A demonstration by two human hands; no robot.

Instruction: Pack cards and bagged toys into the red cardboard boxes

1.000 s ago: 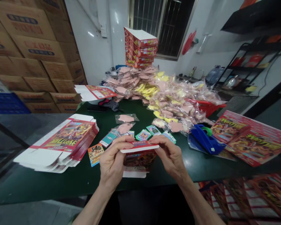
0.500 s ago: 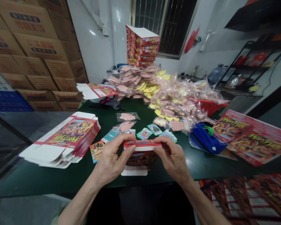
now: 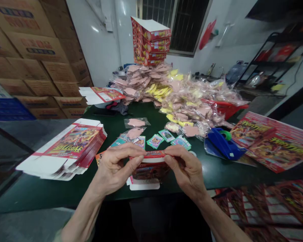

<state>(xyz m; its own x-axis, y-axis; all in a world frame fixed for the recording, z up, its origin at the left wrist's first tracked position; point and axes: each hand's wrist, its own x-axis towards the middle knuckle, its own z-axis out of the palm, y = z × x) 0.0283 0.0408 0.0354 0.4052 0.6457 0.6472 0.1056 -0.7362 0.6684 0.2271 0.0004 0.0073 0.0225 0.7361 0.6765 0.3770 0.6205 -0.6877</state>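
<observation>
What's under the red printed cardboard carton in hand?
Below the red printed cardboard carton, held by the left hand and right hand, shows a white card flap, apparently its own, over the dark green table. The tabletop beneath is hidden.

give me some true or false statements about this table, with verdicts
1. The left hand and right hand both hold a red printed carton by its top edge. True.
2. A flat stack of carton blanks lies on the table to the left of the hands. True.
3. The blue tape dispenser sits on top of that stack. False: it is on the table, to the right of the hands.
4. The clear bags of pink and yellow pieces lie on the floor. False: they are heaped on the table beyond the hands.
5. Small printed cards lie on the table just beyond the hands. True.
</observation>
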